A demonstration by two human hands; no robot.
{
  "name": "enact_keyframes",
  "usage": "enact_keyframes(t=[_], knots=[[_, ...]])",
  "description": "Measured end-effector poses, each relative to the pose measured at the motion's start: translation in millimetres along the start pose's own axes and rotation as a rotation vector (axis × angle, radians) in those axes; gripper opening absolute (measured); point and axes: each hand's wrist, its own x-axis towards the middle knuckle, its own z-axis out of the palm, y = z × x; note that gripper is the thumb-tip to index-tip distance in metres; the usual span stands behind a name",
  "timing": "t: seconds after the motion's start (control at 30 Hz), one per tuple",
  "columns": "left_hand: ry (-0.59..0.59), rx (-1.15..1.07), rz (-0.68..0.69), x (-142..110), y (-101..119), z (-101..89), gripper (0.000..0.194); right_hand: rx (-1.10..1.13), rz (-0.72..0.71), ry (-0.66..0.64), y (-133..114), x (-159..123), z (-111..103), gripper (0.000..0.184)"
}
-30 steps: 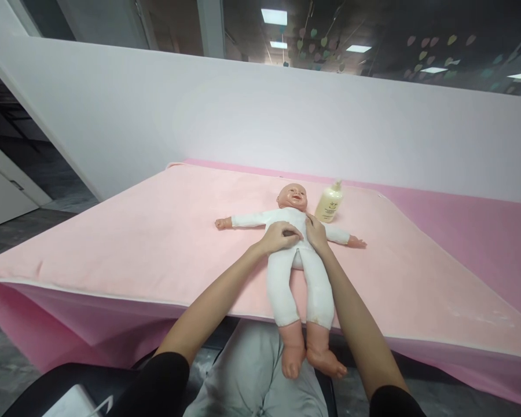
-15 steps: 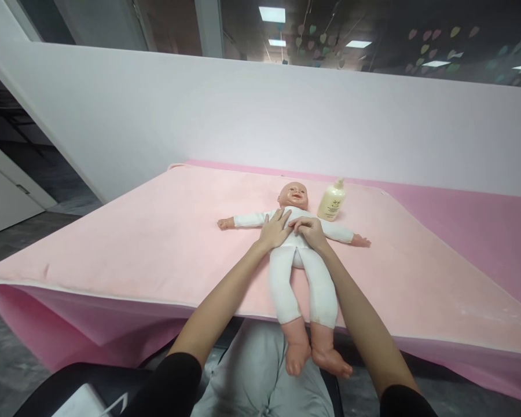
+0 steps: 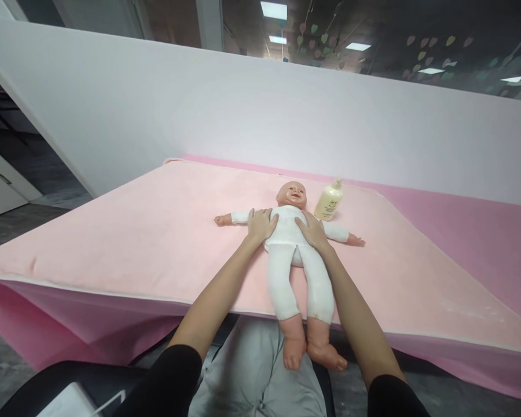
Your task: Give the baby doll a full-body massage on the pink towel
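A baby doll (image 3: 289,231) with a white cloth body lies on its back, head away from me, arms spread to the sides. My left hand (image 3: 261,225) rests over the doll's shoulder and upper arm on the left, fingers extended. On the opposite side, my right hand (image 3: 313,230) lies against the chest and shoulder, its thumb angled inward over the chest and the fingers partly hidden. Neither hand grips the doll. Close beyond my right hand stands a pale yellow pump bottle (image 3: 329,201). The doll's feet hang over the table's near edge.
A light pink cloth (image 3: 156,231) covers the table, over a darker pink cover (image 3: 469,226). Behind it rises a white partition (image 3: 260,110) with glass above. Below the near edge are my lap (image 3: 252,359) and a white object (image 3: 67,402) with a cable.
Both hands have slid apart, from the middle of the doll's chest outward to its two shoulders. The right fingers, curled before, now lie flatter. The bottle stays beside the doll.
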Motion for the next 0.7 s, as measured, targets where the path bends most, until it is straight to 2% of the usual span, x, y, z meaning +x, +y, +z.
enact_keyframes(t=[0.17, 0.3, 0.43, 0.57, 0.7], knots=[[0.027, 0.168, -0.090, 6, -26, -1.5, 0.045, -0.145, 0.126, 0.128, 11, 2, -9, 0.054], [0.033, 0.239, -0.177, 8, -40, -7.9, 0.042, -0.342, 0.218, 0.229, 30, 2, -15, 0.048], [0.051, 0.249, -0.256, 11, -51, -15.3, 0.042, -0.508, 0.316, 0.309, 50, -2, -20, 0.050], [0.087, 0.188, -0.337, 11, -69, -20.2, 0.042, -0.502, 0.470, 0.355, 62, -5, -30, 0.053], [0.235, 0.167, -0.390, 7, -85, -21.5, 0.040, -0.405, 0.616, 0.401, 73, -8, -43, 0.051]])
